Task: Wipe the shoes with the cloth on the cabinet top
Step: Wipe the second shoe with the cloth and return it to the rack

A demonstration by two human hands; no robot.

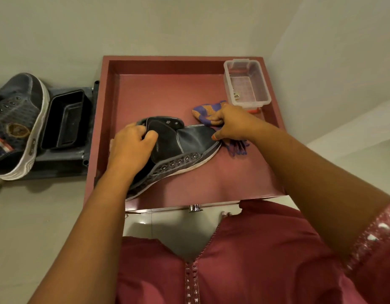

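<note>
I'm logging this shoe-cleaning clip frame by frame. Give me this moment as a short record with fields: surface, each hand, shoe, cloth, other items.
surface: red cabinet top with a raised rim
left hand: grips the collar of the dark shoe
right hand: holds the cloth against the shoe's toe end
dark shoe: lies tilted on the cabinet top, eyelets facing the camera
cloth: purple and orange, partly under the right hand
clear plastic box: in the far right corner, lid off
second shoe: left of the cabinet, beside a black tray
</note>
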